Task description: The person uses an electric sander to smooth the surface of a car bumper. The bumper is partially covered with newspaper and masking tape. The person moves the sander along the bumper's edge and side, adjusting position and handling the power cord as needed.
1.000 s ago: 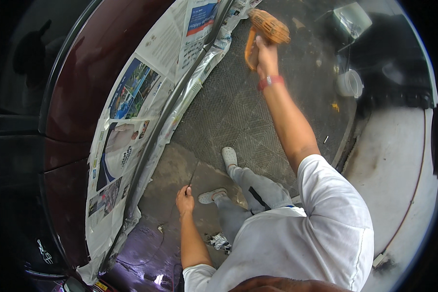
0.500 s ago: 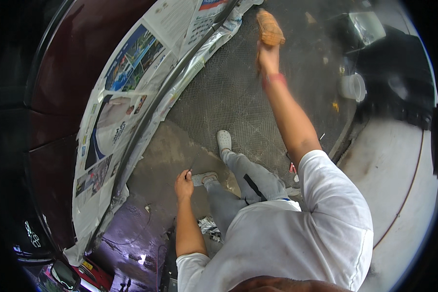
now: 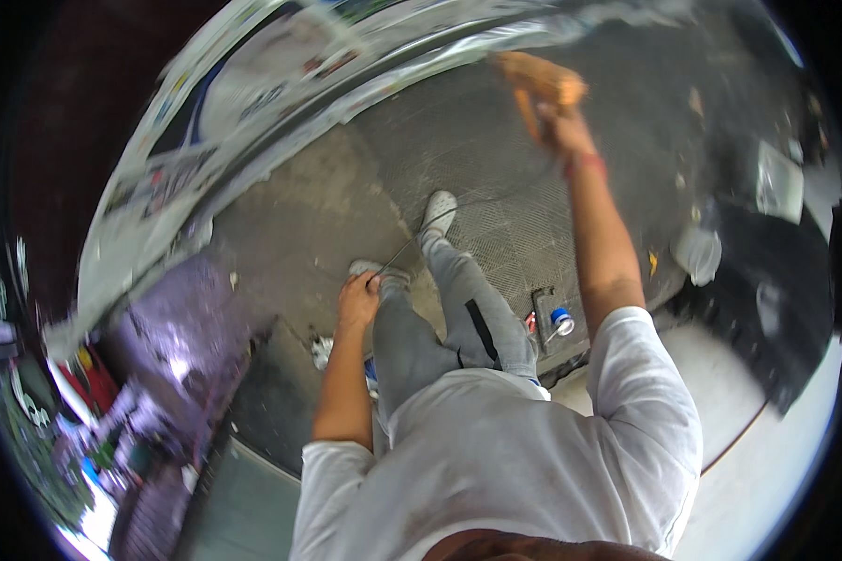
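Note:
At the upper right, my right arm is stretched far forward, and my right hand (image 3: 565, 134) is wrapped round an orange-tan, gun-shaped tool (image 3: 539, 79). Motion blur hides the tool's details. Lower and to the left, close to my legs, my left hand (image 3: 358, 297) is closed on a thin dark cord (image 3: 404, 248). The cord runs up and to the right toward the tool, fading before its end can be seen. Newspaper masking (image 3: 269, 77) covers a long strip along a dark red car body (image 3: 61, 122), and the tool is near that strip's far end.
My shoes (image 3: 441, 208) stand at the edge of a ribbed dark mat (image 3: 496, 248). Clear plastic tubs (image 3: 698, 254) sit at the right beside a black panel (image 3: 772, 299). Near my right leg lies a blue-capped can (image 3: 560, 320). Clutter (image 3: 89, 374) fills the lower left.
My view has turned, so the masked car body slides up and left. My right hand carries the tool a little right and nearer. More of the cord shows from my left hand.

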Motion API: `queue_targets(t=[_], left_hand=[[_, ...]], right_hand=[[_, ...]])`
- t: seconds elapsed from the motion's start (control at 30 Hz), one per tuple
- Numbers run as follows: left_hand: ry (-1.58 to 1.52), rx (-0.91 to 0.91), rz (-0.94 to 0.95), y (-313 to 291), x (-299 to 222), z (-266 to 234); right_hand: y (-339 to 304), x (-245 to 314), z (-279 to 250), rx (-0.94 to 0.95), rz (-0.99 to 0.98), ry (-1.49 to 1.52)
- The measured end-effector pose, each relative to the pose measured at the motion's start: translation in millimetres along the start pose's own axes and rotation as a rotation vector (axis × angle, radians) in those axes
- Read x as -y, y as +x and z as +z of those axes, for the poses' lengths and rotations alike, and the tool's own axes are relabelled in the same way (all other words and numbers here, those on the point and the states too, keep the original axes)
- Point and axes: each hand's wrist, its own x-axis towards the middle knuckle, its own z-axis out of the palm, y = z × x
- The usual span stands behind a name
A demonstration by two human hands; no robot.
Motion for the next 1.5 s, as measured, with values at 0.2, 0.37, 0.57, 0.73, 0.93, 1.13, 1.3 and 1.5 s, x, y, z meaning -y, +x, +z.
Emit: queue_targets(t=[0.2, 0.37, 0.57, 0.73, 0.93, 1.13, 1.3, 1.5], left_hand=[[-0.03, -0.022, -0.121, -26, 43, 5], [0.125, -0.184, -0.358, -78, 108, 22], [0.026, -0.102, -0.849, -124, 190, 30], [-0.176, -0.481, -0.961, -159, 255, 11], [-0.375, -1.124, -0.603, -210, 328, -61], [-0.3, -1.263, -0.447, -257, 391, -137], [-0.275, -1.237, -0.421, -296, 441, -179], [-0.234, -1.252, -0.425, -320, 491, -225]], right_hand=[[75, -49, -4, -0.378, -0.157, 0.071], [75, -55, 26, -0.351, -0.082, 0.238], [30, -67, 142, -0.243, -0.124, 0.082], [-11, -98, 250, -0.187, -0.015, 0.038], [-70, -162, 391, 0.017, -0.046, -0.005], [-167, -191, 544, 0.18, -0.19, 0.126], [-215, -237, 679, 0.379, -0.342, -0.063], [-293, -275, 835, 0.4, -0.358, -0.245]])
